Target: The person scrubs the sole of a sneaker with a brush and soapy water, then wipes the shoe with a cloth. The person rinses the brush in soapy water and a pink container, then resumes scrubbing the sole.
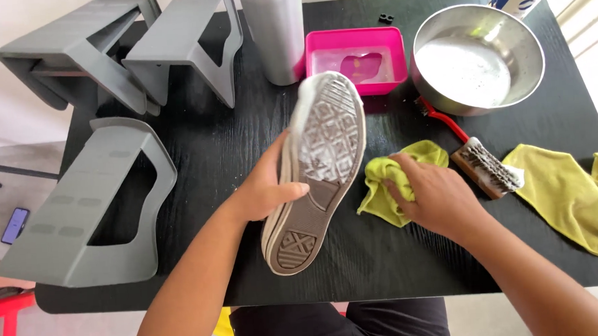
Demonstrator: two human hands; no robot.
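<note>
My left hand [266, 187] grips a sneaker [323, 167] by its side, holding it above the black table [195, 146] with the patterned sole turned up toward me. The front of the sole is covered in white foam. My right hand [433, 191] presses down on a crumpled yellow-green cloth [388, 177] lying on the table just right of the shoe.
A scrub brush with a red handle [479, 162] lies right of my right hand. Behind stand a steel bowl of soapy water [477, 60], a pink tray [361, 59] and a metal bottle [275, 29]. Another yellow-green cloth [576, 194] lies far right. Grey plastic shoe stands [76, 214] fill the left.
</note>
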